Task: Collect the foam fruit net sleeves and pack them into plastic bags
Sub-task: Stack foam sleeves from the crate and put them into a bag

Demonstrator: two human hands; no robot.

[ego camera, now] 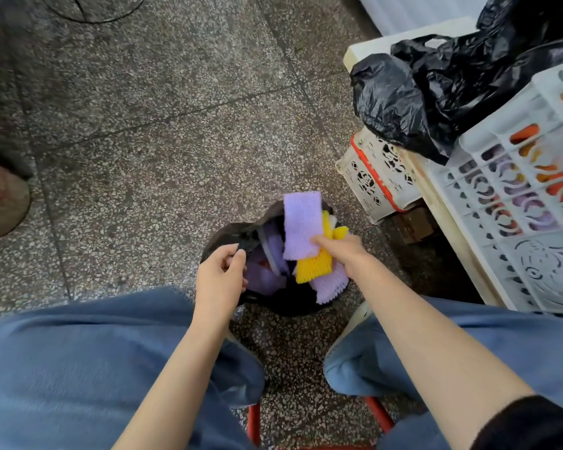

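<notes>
Foam sleeves (pixel 303 225), lilac and yellow, are held as a loose bunch in the right hand (pixel 342 251). The thumb is pinched over the top lilac piece, directly above the mouth of a black plastic bag (pixel 228 237) standing on the floor (pixel 143 125) between the knees. More lilac sleeves are seen already inside. The bag rim is pinched by the left hand (pixel 220 277), fingers curled, and the mouth is held open on that side.

Handling, as judged:
- **Sleeves:** very light, soft and springy. They can be crushed without harm but are likely to spring back out. The mesh texture gives some grip, though single pieces may be shed from a bunch. They are best taken across the middle of the stack and pressed flat.
- **Bag film:** thin, limp and slick. It is best held at the rim.

Further sleeves, orange and lilac, are seen through the white crate (pixel 517 203) along the desk (pixel 446 222) edge nearest the bag, beside spare black bags (pixel 403 102).
</notes>
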